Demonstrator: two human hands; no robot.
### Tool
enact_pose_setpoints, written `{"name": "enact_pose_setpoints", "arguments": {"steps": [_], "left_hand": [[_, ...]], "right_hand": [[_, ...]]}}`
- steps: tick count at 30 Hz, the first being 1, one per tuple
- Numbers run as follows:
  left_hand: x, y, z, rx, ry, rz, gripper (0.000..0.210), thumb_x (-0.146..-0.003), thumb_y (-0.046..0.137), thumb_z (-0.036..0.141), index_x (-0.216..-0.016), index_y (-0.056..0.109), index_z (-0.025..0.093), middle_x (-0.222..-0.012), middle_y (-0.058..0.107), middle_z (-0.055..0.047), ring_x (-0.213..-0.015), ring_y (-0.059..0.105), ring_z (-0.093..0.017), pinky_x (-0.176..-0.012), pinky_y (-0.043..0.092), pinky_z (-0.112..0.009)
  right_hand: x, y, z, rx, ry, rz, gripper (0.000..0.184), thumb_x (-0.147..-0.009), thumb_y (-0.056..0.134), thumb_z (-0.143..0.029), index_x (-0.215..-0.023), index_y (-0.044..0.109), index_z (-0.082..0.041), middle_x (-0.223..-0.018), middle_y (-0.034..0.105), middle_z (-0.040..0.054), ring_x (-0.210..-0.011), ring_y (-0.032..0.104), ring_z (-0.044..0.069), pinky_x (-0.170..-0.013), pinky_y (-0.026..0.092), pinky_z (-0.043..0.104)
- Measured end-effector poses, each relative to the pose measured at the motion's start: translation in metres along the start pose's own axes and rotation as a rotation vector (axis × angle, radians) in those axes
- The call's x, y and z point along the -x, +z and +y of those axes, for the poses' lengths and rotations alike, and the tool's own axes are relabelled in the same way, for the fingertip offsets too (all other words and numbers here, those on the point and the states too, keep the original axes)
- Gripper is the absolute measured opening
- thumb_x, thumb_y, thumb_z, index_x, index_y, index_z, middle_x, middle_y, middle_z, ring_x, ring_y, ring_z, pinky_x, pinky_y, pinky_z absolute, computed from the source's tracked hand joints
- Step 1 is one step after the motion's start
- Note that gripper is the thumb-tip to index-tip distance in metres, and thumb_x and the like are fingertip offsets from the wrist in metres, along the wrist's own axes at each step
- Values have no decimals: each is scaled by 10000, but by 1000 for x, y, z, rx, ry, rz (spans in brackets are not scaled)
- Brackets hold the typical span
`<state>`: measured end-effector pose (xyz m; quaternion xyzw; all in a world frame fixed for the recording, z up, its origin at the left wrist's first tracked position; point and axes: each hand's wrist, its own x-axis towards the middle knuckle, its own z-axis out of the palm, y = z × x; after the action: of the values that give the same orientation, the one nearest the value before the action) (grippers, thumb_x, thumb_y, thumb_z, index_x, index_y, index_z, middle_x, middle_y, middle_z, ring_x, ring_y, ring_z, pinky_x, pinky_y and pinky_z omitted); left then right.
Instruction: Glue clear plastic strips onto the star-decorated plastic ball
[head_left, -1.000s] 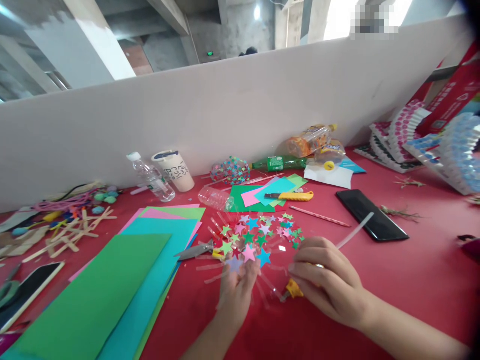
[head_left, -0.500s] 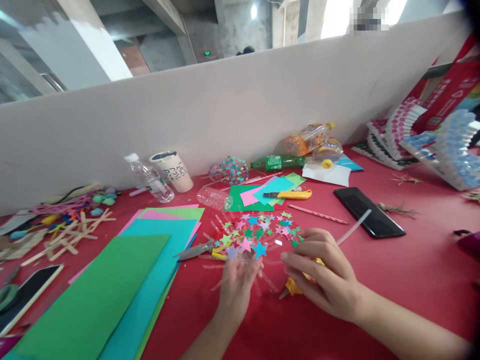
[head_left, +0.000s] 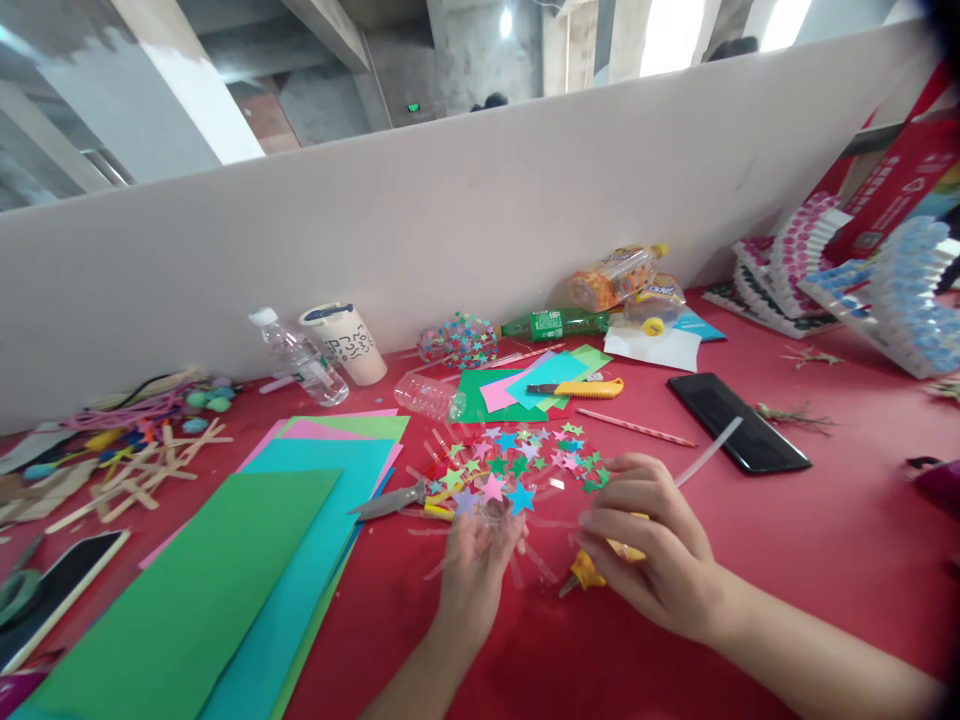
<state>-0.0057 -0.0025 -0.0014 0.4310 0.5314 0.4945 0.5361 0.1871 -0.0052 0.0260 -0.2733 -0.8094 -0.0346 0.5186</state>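
Observation:
My left hand [head_left: 478, 565] is closed around the base of a cut clear plastic bottle [head_left: 496, 512], whose strips fan outward. Small colored paper stars [head_left: 493, 488] cover its middle and the strips' ends. To the right, my right hand [head_left: 652, 545] has its fingers curled together near one clear strip; whatever they pinch is too small to make out. Partly hidden by that hand is a yellow hot glue gun [head_left: 587, 570], its nozzle toward the lower left. A translucent glue stick [head_left: 709, 453] sticks out beyond the knuckles. Scissors [head_left: 390, 502] with yellow handles lie left of the strips.
Colored paper sheets [head_left: 195, 590] cover the left side. Behind the stars lie a yellow utility knife [head_left: 592, 389], a striped pencil [head_left: 637, 428] and a green bottle [head_left: 555, 324]. A black phone [head_left: 739, 425] rests at right. A white partition [head_left: 450, 210] bounds the back.
My right hand has shifted slightly right, its fingertips drawing away from the star-covered bottle. My left hand and the bottle stay in place.

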Motion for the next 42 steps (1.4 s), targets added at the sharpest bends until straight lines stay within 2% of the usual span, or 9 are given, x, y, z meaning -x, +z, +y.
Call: {"name": "enact_pose_setpoints", "arguments": {"steps": [4,8,13,20,25,29,34,37,42], "left_hand": [[1,-1,1,-46,-8,-13,297,-752,675,456,-765,528,197,-708,633,2,-699,602,-137,-706,487,-269],[0,-1,-1,-41,-19,-35,305,-755,671,466,-781,521,202,-654,611,19,-664,588,-135,-706,479,-273],[-1,0,1,10,-24,-36,341,-725,707,457,-850,519,202,-697,635,19,-633,563,-115,-705,472,-263],[1,0,2,29,-29,-63,308,-723,705,446,-772,539,190,-615,587,31,-608,534,-114,-640,455,-245],[0,-3,-4,33,-33,-36,266,-758,692,404,-775,520,202,-624,573,49,-630,545,-107,-662,451,-235],[-1,-4,-4,7,-10,-49,259,-764,683,411,-791,534,200,-637,585,40,-640,556,-116,-678,456,-245],[-1,-4,-1,-42,-30,-5,309,-703,723,447,-744,556,189,-655,622,9,-654,596,-136,-687,475,-256],[-1,-1,2,-12,-68,32,364,-614,777,472,-665,553,190,-583,617,6,-624,608,-151,-661,492,-262],[0,4,5,66,-128,29,407,-508,843,443,-671,569,191,-571,661,-5,-598,634,-169,-642,511,-280]], "right_hand": [[-1,-2,-1,37,-16,-53,308,-820,578,-30,-1107,579,-144,-895,583,61,-818,550,163,-873,466,441],[-2,-1,-1,76,-14,-109,351,-822,595,-98,-1166,576,-165,-896,605,51,-827,567,175,-883,475,448],[-3,4,0,183,-62,-161,312,-866,584,-149,-1177,587,-155,-895,633,55,-879,573,185,-967,408,467],[-10,2,-2,168,-90,-105,173,-870,607,-108,-1030,654,-156,-773,676,4,-741,570,138,-959,387,423],[-17,-1,-7,147,-75,-92,172,-917,532,-107,-975,674,-185,-736,695,-19,-668,576,121,-951,373,387],[-16,-1,-7,144,-70,-82,147,-903,555,-91,-920,678,-171,-708,688,-16,-652,576,112,-955,364,389],[-10,0,-6,104,-46,-80,140,-900,559,-80,-915,662,-172,-723,682,-22,-685,578,112,-963,368,402],[-5,0,-6,83,-35,-82,131,-886,567,-64,-954,649,-143,-739,674,-9,-694,562,120,-954,375,402],[-1,-1,-6,99,-81,-119,170,-886,533,-39,-998,639,-112,-806,673,27,-760,553,145,-962,352,416]]}}
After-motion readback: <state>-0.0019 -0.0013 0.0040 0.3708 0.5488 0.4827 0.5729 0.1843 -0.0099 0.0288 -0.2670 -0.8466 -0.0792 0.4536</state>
